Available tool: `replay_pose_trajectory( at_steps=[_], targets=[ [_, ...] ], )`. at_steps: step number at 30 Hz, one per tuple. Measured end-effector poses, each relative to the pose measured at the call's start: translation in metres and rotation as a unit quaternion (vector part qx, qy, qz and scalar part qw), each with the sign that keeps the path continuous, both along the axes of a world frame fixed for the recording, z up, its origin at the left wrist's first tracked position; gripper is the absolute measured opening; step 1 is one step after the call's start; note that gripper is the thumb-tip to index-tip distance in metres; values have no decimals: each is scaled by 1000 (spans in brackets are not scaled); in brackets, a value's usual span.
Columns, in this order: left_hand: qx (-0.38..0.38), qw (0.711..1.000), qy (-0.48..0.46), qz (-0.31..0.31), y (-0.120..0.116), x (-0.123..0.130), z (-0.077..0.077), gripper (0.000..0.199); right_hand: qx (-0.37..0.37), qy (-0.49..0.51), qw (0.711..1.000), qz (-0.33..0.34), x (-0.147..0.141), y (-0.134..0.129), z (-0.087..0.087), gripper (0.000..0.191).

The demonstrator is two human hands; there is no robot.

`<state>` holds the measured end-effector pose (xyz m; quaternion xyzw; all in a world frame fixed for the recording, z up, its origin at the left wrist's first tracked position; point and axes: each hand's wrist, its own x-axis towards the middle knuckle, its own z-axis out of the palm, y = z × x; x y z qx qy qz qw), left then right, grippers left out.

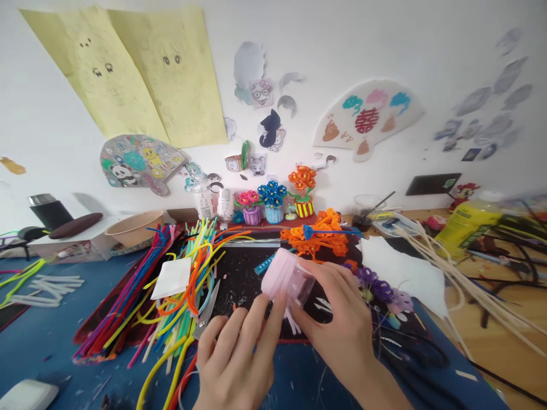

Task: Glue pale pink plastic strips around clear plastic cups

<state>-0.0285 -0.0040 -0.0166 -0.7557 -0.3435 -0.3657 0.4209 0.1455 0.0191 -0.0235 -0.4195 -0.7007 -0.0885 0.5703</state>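
Item: pink pipe-cleaner cup (287, 278), centre of the frame, just below the middle. Held between both my hands above the black cutting mat (243, 279).

My right hand (342, 319) came in from the lower right. Its thumb and fingers were closed around the cup's right and lower side, where a clear inner wall showed through the pink wrap. My left hand (237, 356) came in from bottom centre, with fingers curled and the fingertips pressed against the cup's lower left edge, pinching loose pink ends that hung below it.

Governing relation: the cup lay up and to the left of my right hand and up and to the right of my left hand. Its long axis tilted from upper left to lower right, the closed pink end pointing away from me. My right hand had the fuller hold; my left touched only the near rim.

Around, working outward:
- Scissors (208, 310), just left of my left hand, on the mat's edge.
- Pile of mixed-colour pipe cleaners (141, 302), left of centre.
- Purple pipe-cleaner flowers (380, 287), just right of my right hand.
- Orange pipe-cleaner heap (320, 236), above the cup.
- Three small flower pots (274, 208) against the wall, upper centre.
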Motion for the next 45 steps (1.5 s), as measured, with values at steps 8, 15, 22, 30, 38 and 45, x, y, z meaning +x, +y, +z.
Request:
replay_pose_trajectory(
  at_steps=[8, 15, 22, 30, 38, 45],
  targets=[
    [-121, 984, -117, -65, -6, -4, 3, 37, -112, 64, 989, 67, 0, -1, 1, 51],
    [-276, 937, -184, -110, -1, -2, 5, 41, -169, 64, 978, 101, 1, -3, 3, 57],
    [-246, 953, -141, -106, 1, -2, 0, 44, -187, 95, 972, 104, 0, -5, 3, 58],
    [-275, 939, -161, -131, 3, 0, 0, 45, -190, 107, 970, 102, -1, -5, 6, 53],
    [-246, 951, -144, -119, 1, 4, -5, 50, -146, 105, 980, 87, -1, -6, 6, 53],
    [-294, 931, -194, -97, -5, 8, -1, 52, -145, 99, 982, 75, 1, -4, 6, 52]
  ],
)
